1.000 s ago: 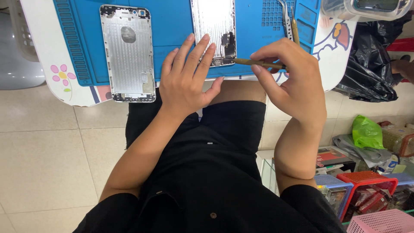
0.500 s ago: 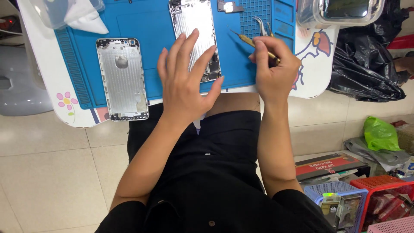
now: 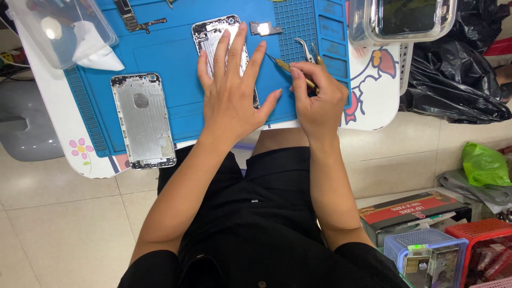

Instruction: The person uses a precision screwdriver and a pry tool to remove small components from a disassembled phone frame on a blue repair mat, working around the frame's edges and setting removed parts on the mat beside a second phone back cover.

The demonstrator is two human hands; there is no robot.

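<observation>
My left hand (image 3: pixel 233 90) lies flat, fingers spread, on an opened silver phone housing (image 3: pixel 210 33) in the middle of a blue work mat (image 3: pixel 170 58). My right hand (image 3: pixel 318 96) pinches a thin gold-handled screwdriver (image 3: pixel 285 66), its tip pointing toward the housing's right edge. A second bare silver phone housing (image 3: pixel 143 120) rests at the mat's left. A small metal bracket (image 3: pixel 265 28) lies just above the screwdriver tip, and tweezers (image 3: pixel 305 49) lie beside my right hand.
The mat covers a small white table (image 3: pixel 373 101) with cartoon prints. Clear plastic boxes stand at the top left (image 3: pixel 58 26) and top right (image 3: pixel 402 21). Loose phone parts (image 3: pixel 133 21) lie at the mat's top. Black bags (image 3: pixel 458 69), a green bag (image 3: pixel 484 164) and baskets (image 3: pixel 426 250) crowd the floor at right.
The view has tilted, so the table sits lower in frame and more of it shows. My left hand stays on the housing; my right hand has lowered the screwdriver closer to it.
</observation>
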